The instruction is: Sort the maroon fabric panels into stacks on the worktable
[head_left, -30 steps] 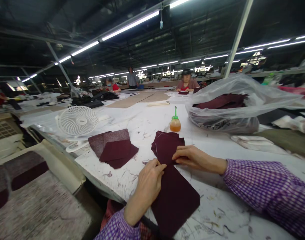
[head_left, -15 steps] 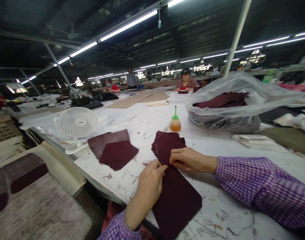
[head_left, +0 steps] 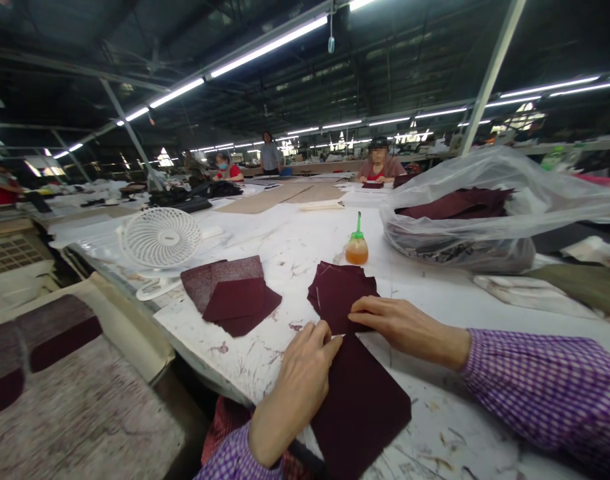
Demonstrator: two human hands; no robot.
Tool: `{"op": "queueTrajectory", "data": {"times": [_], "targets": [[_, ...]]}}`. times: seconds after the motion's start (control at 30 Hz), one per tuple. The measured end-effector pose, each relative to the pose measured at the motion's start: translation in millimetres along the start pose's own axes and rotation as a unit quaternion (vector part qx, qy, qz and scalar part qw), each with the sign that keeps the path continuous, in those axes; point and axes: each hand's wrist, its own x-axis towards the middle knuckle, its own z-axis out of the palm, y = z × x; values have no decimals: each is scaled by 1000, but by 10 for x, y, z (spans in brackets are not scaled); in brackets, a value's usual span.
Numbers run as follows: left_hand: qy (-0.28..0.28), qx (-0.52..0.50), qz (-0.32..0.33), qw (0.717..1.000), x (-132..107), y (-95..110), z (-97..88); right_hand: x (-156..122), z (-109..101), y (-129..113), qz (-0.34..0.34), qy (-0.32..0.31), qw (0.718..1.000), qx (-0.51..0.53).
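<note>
Maroon cloth panel [head_left: 362, 407]: one, plain, right-hand corner clipped; lying flat, lower centre of the frame. Maroon cloth stack [head_left: 342, 283]: one, layers unevenly fanned, pale line on top; flat, mid-frame, just above the panel.

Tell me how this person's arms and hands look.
The right sleeve has small purple-and-white checks, snug at the wrist and loose above. The left sleeve matches, though only its lower end shows. The left hand and right hand wear no gloves.

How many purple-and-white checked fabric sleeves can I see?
2: left sleeve below the left hand, at the bottom edge; right sleeve beside the right hand, reaching the right edge.
</note>
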Motion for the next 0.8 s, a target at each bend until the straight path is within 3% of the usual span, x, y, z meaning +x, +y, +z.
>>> {"op": "queueTrajectory", "data": {"times": [0.13,0.3,0.53,0.8], "targets": [[6,-34,-5,999,-38,-31,-57,38,18,-175,26,-13,992,127],[51,-159,-29,985,-278,-204,-160,40,9,-236,32,-36,990,136],[105,-157,-48,981,-481,-293,-183,17,9,-272,-7,-71,996,46],[114,-132,-69,982,-511,-277,-186,110,56,-384,-36,-82,991,-97]]}}
